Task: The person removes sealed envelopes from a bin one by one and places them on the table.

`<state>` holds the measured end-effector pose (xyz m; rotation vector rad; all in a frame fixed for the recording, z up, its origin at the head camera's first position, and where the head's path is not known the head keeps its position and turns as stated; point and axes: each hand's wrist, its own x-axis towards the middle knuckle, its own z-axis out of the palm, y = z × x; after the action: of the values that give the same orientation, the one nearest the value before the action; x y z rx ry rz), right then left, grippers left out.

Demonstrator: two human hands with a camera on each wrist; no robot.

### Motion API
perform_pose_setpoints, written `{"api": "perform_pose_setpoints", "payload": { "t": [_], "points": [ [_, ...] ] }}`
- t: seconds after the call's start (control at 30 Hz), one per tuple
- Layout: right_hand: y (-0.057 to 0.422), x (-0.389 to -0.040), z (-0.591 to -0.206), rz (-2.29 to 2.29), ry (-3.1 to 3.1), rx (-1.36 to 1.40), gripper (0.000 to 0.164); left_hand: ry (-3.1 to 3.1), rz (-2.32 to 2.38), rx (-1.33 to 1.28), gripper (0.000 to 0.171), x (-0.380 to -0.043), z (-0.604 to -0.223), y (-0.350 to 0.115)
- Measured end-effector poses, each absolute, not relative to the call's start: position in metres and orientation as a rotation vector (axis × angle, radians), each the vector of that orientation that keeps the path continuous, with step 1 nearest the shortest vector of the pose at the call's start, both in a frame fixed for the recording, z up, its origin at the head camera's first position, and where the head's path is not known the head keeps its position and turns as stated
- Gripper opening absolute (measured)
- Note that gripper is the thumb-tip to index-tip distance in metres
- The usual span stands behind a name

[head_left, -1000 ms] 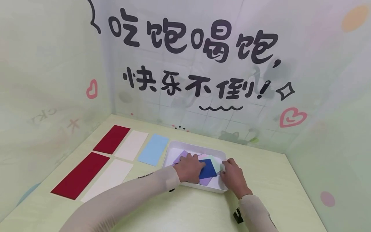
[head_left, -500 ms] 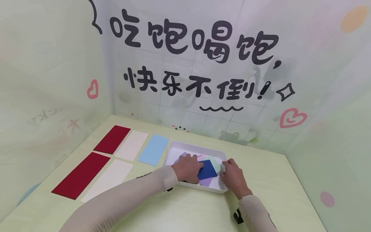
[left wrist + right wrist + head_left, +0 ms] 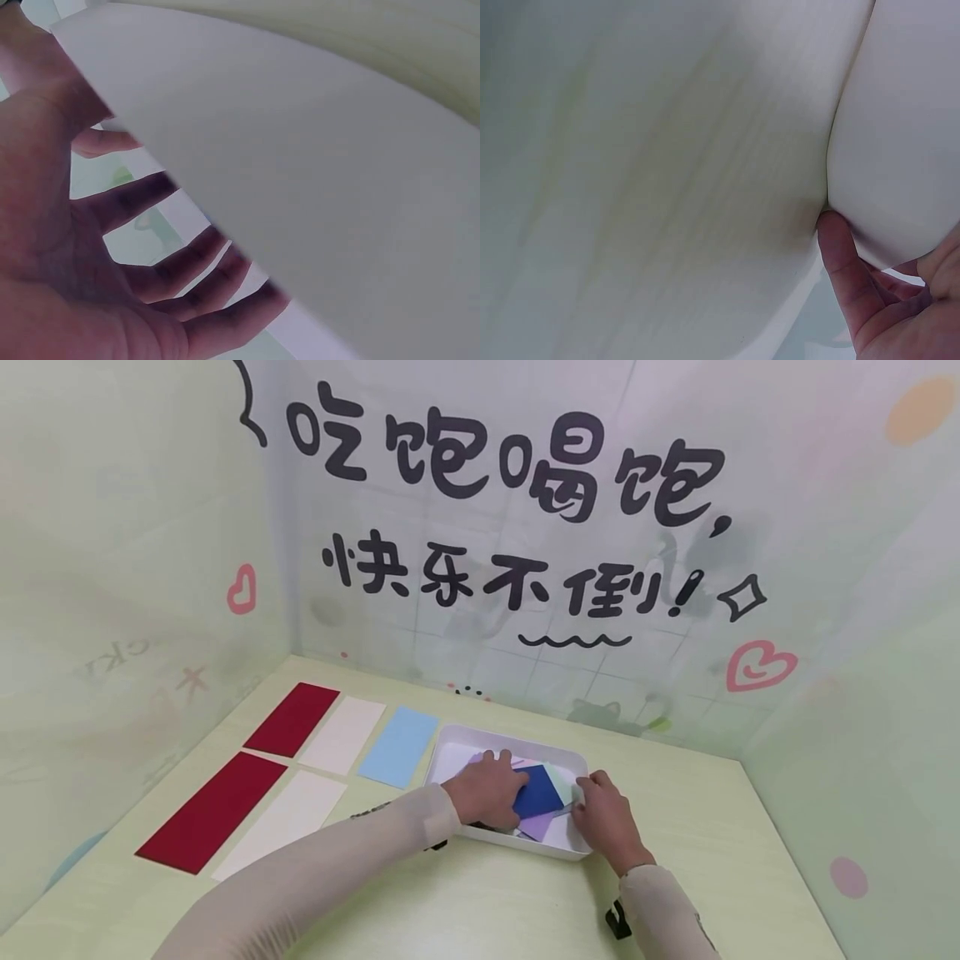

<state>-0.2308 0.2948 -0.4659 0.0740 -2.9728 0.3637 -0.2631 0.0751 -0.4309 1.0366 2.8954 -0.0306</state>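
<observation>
A shallow white tray [image 3: 510,742] stands on the table with several coloured paper cards in it. My left hand [image 3: 486,789] reaches over its near rim, fingers spread on the cards; the left wrist view shows the loosely bent fingers [image 3: 195,274] beyond the tray wall [image 3: 285,150], fingertips hidden. Its thumb touches the edge of a dark blue card [image 3: 542,791]. Around that lie a mint green card [image 3: 558,781] and a purple card [image 3: 537,827], both partly covered. My right hand [image 3: 609,817] grips the tray's right end, thumb and fingers around the wall, as the right wrist view also shows.
Left of the tray, paper cards lie in two rows: dark red cards [image 3: 292,720] [image 3: 213,812], pale pink cards [image 3: 342,735] [image 3: 281,822] and one light blue card [image 3: 399,747]. A printed curtain [image 3: 480,527] closes off the table [image 3: 690,827] at back and sides.
The dark blue card has shifted and turned slightly under my left hand, and the mint green card now shows less. My right hand has stayed on the tray's right end.
</observation>
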Motion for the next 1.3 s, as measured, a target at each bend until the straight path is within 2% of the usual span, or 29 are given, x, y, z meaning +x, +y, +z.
{"api": "perform_pose_setpoints", "payload": {
  "t": [0.8,1.3],
  "points": [
    [0.294,-0.232,-0.465,0.362,-2.998,0.064,0.044,2.956,0.178,0.965,0.060,-0.265,-0.400,0.042],
    [0.298,-0.233,-0.464,0.368,-2.986,0.115,0.044,3.071,0.280,0.802,0.063,-0.239,-0.377,-0.024]
  ]
}}
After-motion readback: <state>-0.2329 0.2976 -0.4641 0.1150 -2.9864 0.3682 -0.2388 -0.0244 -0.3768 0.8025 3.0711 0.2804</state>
